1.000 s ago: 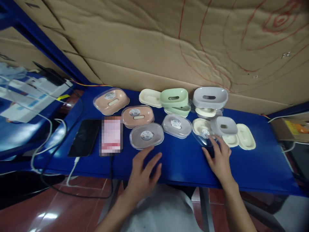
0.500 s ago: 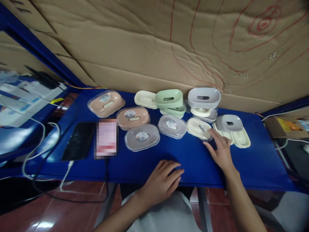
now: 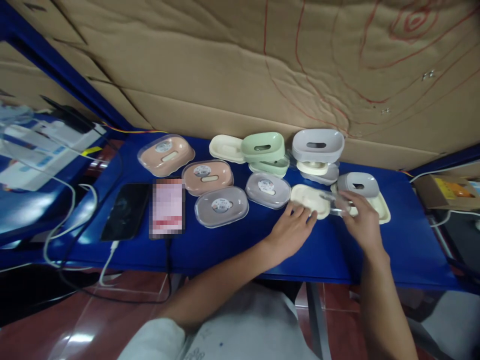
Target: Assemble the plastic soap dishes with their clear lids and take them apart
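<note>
In the head view, the step in hand appears to be parting a clear lid (image 3: 339, 202) from a cream dish (image 3: 310, 197), and it seems best done with one hand steadying and the other carrying. The left hand (image 3: 287, 237) suits the steadying role: its fingers are bent and slightly parted at the dish's near rim, though I cannot tell whether they grip it or merely rest there. Light pressure straight down should serve, since a sideways push could slide the dish into the lidded grey box (image 3: 268, 190) just beside its left end. The right hand (image 3: 363, 220) pinches the lid, apparently between thumb and fingers; blur hides the exact hold. The lid's left end overlaps the dish's right end in this view, and whether they touch is unclear. Raising the lid well above the dish before carrying it across would be wise, because a small grey box (image 3: 359, 185) stands close to the dish's right, behind the right hand, and could be knocked. As for placement, the dish lies flat on the blue table (image 3: 330, 252), directly ahead of the left hand's fingertips and to the left of the right hand, with the lid between it and that palm.
</note>
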Tool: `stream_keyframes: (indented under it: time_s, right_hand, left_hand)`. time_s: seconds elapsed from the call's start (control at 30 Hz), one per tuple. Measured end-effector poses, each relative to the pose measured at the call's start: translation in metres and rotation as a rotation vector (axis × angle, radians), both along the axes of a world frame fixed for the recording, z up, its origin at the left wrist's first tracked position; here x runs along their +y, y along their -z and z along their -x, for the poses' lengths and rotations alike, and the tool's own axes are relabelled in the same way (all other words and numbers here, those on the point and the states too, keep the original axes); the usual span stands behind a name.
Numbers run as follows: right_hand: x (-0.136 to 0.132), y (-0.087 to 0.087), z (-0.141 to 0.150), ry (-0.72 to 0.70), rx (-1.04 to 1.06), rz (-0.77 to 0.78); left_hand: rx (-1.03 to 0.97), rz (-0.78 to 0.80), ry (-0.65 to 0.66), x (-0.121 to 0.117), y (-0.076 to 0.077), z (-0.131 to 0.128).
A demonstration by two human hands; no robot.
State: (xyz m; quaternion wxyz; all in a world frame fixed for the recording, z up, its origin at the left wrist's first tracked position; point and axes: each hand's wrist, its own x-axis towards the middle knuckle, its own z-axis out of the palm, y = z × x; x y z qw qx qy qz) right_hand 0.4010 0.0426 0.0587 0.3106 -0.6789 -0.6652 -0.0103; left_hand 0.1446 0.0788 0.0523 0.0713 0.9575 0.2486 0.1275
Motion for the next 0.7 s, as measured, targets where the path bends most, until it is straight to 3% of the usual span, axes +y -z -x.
stream_keyframes:
  time_s: [0.1, 0.2, 0.3, 0.4, 0.53, 0.6, 0.7]
  right_hand:
    - [-0.001, 0.000, 0.002, -0.070, -0.023, 0.071]
    - [-0.001, 0.007, 0.010, -0.129, -0.101, 0.083]
    - [-0.001, 0.017, 0.022, -0.101, -0.239, 0.038]
    - [-0.002, 0.021, 0.030, -0.138, -0.360, 0.106]
    - [-0.005, 0.011, 0.015, -0.342, -0.285, 0.246]
    - [-0.001, 0.006, -0.006, -0.272, -0.279, 0.177]
    - [0.012, 0.004, -0.045, 0.000, -0.396, 0.006]
  left_hand:
    - [0.004, -0.008, 0.089, -0.021, 0.003, 0.018]
    - [-0.046, 0.053, 0.077, -0.049, 0.007, 0.052]
    - [-0.092, 0.121, 0.074, -0.071, 0.013, 0.086]
    - [-0.120, 0.184, 0.011, -0.086, 0.018, 0.114]
    - [-0.168, 0.181, -0.113, -0.095, 0.021, 0.138]
    - [-0.185, 0.168, -0.119, -0.095, 0.020, 0.144]
    - [-0.194, 0.173, -0.143, -0.089, 0.020, 0.151]
